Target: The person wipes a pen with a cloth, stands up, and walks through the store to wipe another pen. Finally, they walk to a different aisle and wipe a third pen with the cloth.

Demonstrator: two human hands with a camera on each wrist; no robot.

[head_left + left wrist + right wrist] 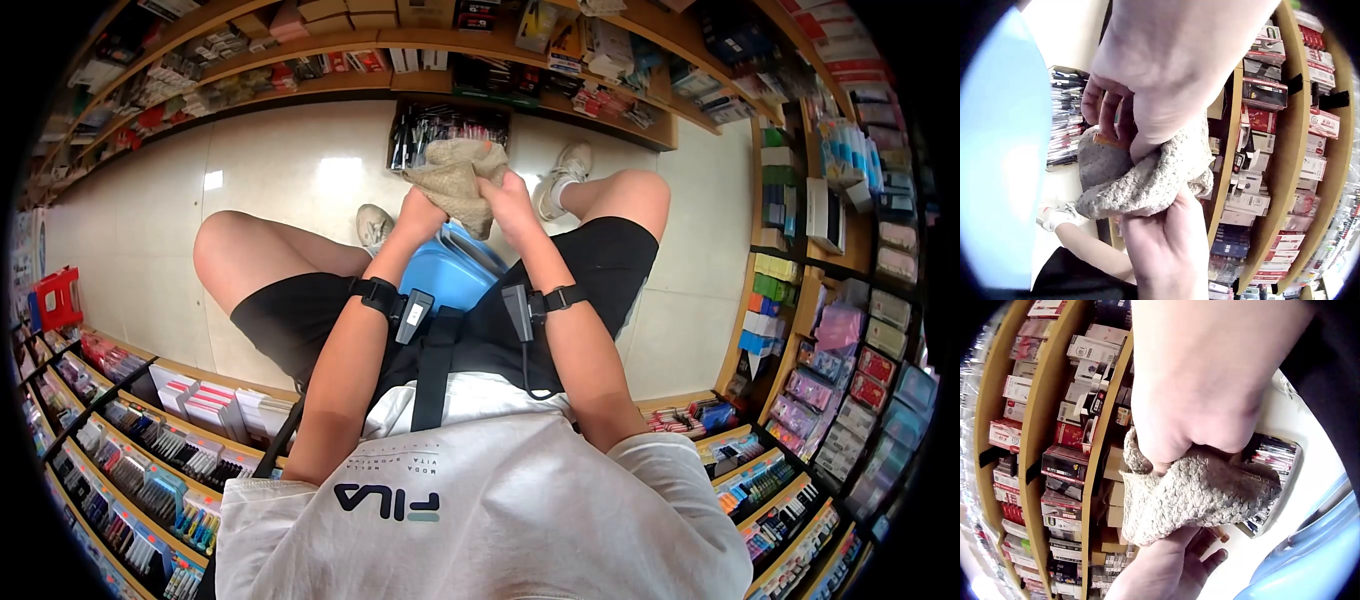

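Both hands hold a crumpled beige cloth (450,182) with a bumpy weave, in front of the knees. My left hand (1160,69) grips its left part, thumb pressed into the fabric and fingers curled. A small orange piece (1110,141) shows at those fingers, partly hidden. My right hand (1200,394) grips the other side of the cloth, its fingers largely hidden by the folds in the right wrist view. Just beyond the cloth, a dark box (397,150) full of pens stands on the floor.
A blue plastic object (440,278) stands between the person's legs, below the hands. Shelves (560,45) of boxed goods run along the far side. Pen racks (150,450) stand behind at left, and more shelving (790,330) rises at right. Pale tile floor (280,165) lies around the shoes.
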